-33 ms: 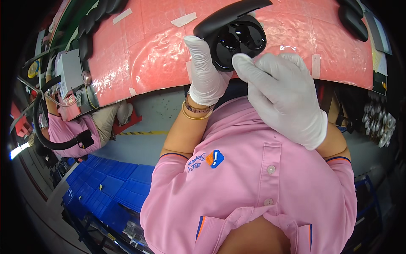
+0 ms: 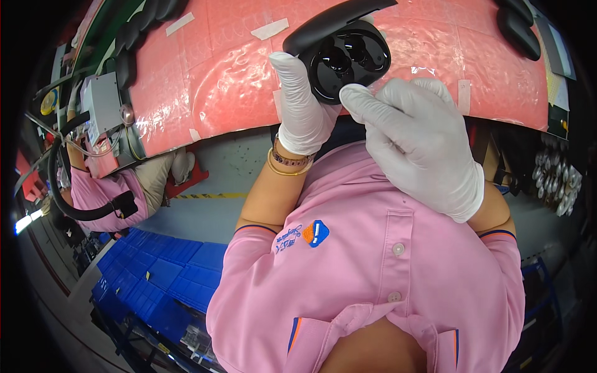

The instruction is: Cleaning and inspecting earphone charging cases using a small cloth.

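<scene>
A black earbud case (image 2: 324,86) with a glossy hollowed inside is tilted toward me over the table's near edge, its lid (image 2: 329,23) swung up. My left hand (image 2: 305,112), in a white glove, grips it from the left, thumb up beside the lid and the other fingers hidden behind. At the case's lower right rim is the foremost fingertip of my gloved right hand (image 2: 420,137). The remaining fingers of that hand are bent inward, and whatever they may hold is hidden. The wells inside the case look dark and shiny.
Pink plastic sheeting with tape strips covers the table (image 2: 224,74). Black cases (image 2: 519,34) lie at the far right, more dark ones (image 2: 127,65) at the far left. A grey box (image 2: 102,102) stands left, near a co-worker (image 2: 115,196). Blue bins (image 2: 174,267) sit lower left.
My right hand has shifted very slightly down and to the right. The earbud case has moved a touch left in my left hand.
</scene>
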Action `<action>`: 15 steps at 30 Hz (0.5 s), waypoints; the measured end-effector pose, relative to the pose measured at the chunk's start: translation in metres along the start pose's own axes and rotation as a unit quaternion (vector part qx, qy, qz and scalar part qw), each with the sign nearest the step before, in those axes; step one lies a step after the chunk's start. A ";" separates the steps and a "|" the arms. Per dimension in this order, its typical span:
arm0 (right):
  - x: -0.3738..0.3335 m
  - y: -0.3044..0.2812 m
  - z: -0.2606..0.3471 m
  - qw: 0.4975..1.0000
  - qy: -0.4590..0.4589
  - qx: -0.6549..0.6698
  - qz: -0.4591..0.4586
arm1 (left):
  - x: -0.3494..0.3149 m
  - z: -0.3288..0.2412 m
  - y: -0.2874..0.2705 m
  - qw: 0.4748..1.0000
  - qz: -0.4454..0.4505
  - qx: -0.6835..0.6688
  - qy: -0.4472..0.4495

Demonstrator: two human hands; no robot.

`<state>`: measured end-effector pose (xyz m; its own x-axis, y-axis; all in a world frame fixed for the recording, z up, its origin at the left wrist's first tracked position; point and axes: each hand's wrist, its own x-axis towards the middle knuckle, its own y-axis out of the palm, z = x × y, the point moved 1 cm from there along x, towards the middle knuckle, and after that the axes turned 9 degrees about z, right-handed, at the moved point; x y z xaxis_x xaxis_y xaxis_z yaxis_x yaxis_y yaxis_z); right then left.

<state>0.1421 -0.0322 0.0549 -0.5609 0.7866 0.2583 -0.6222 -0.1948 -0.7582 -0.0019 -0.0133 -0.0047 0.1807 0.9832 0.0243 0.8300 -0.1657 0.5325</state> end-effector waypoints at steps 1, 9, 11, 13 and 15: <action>0.000 -0.003 0.001 0.998 0.018 0.046 0.036 | -0.002 0.000 -0.001 1.000 -0.004 0.003 -0.007; 0.019 0.007 0.021 0.997 -0.007 -0.057 0.041 | -0.015 -0.010 0.011 0.981 -0.116 0.156 0.002; 0.012 0.018 0.019 0.999 -0.013 -0.041 0.006 | -0.014 -0.019 0.011 0.996 -0.066 -0.064 -0.010; 0.008 0.025 0.014 0.999 -0.019 -0.024 -0.030 | -0.010 -0.025 0.017 0.981 -0.094 -0.168 -0.004; 0.011 0.027 0.006 0.990 -0.051 -0.060 -0.120 | -0.007 -0.023 0.003 0.958 -0.033 -0.285 0.003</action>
<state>0.1159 -0.0326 0.0409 -0.4598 0.7379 0.4941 -0.6789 0.0666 -0.7312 -0.0127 -0.0190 0.0159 0.1333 0.9909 -0.0208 0.4172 -0.0370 0.9081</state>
